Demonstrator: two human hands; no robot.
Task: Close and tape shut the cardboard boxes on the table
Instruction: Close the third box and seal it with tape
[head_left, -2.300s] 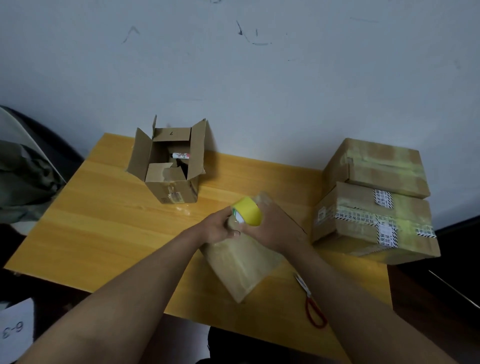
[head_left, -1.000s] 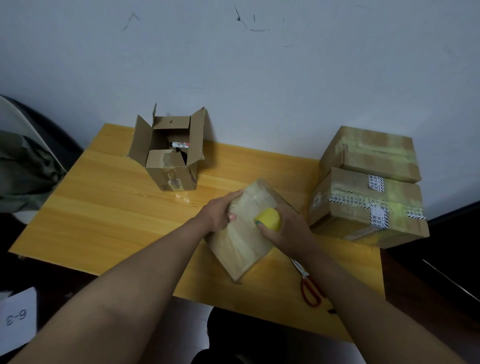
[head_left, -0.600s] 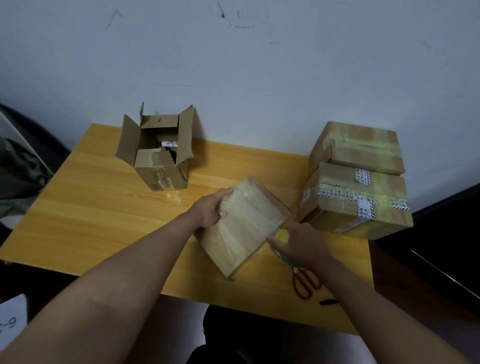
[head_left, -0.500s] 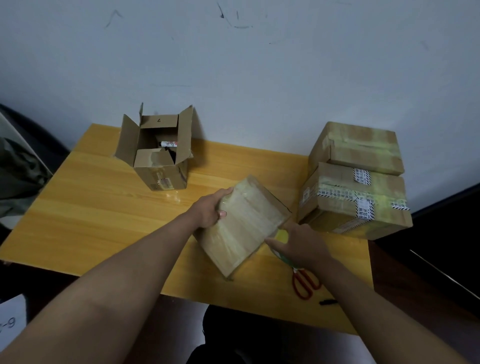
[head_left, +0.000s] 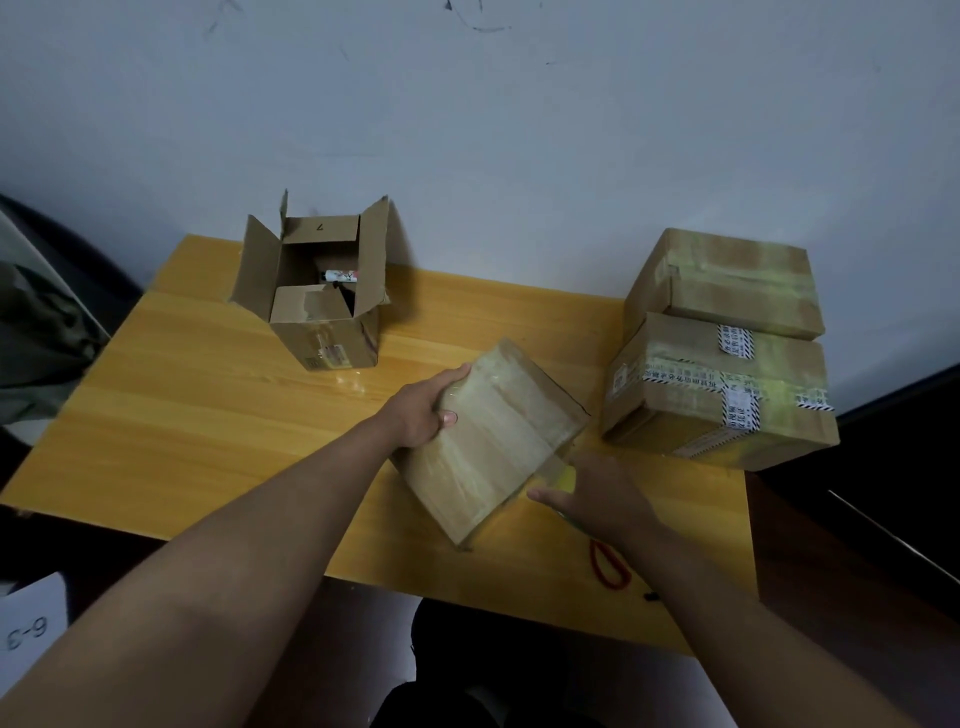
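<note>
A closed cardboard box (head_left: 493, 441) lies at an angle in the middle of the wooden table (head_left: 182, 415), its top covered with clear tape. My left hand (head_left: 423, 410) grips its far left corner. My right hand (head_left: 597, 496) holds the yellow tape roll (head_left: 563, 475) low beside the box's right edge, with a strip of tape running from the roll up to the box; the hand hides most of the roll. An open box (head_left: 324, 306) with raised flaps and items inside stands at the back left.
Two taped boxes are stacked at the right: a large lower box (head_left: 727, 400) and a smaller top box (head_left: 727, 280). Red-handled scissors (head_left: 608, 566) lie near the front edge, partly under my right forearm. A wall runs behind the table.
My right hand has drawn the tape roll across the box's top and down past its right edge, near the table. My left hand stays on the box's corner.
</note>
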